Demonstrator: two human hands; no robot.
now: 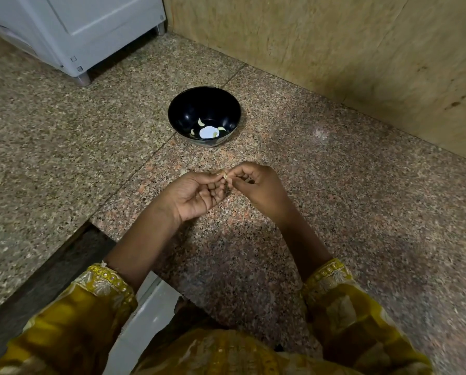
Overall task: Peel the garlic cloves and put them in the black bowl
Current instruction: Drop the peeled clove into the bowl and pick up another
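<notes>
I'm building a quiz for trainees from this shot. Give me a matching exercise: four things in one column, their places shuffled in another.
1 black bowl
2 garlic clove
3 peeled cloves
4 white appliance

A inside the bowl, at its bottom
B far left, on short legs
C pinched between left hand and right hand
D on the stone surface beyond the hands

Pairs: 1-D, 2-C, 3-A, 4-B

The person is wearing a mustard-yellow garment, its sleeves ending in embroidered cuffs edged with what may be beads
</notes>
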